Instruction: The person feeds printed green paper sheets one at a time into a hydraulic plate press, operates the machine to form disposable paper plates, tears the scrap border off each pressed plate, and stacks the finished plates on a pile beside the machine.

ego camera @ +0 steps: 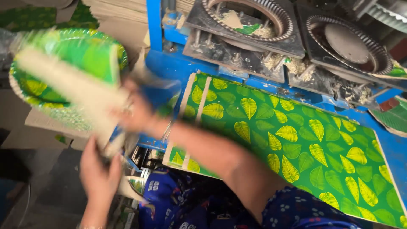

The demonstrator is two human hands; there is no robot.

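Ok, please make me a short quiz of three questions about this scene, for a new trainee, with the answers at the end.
1. True or false: the leaf-printed sheet lies flat on the blue machine bed.
2. Which hand reaches across toward the stack of green plates? A) left hand B) right hand
3. What shape are the two ribbed dies at the top of the picture, one on the left and one on the right?

Key
1. True.
2. B; the right hand is blurred by motion, so its exact grip cannot be told. The left hand is lower, under a pale stack edge.
3. Round.
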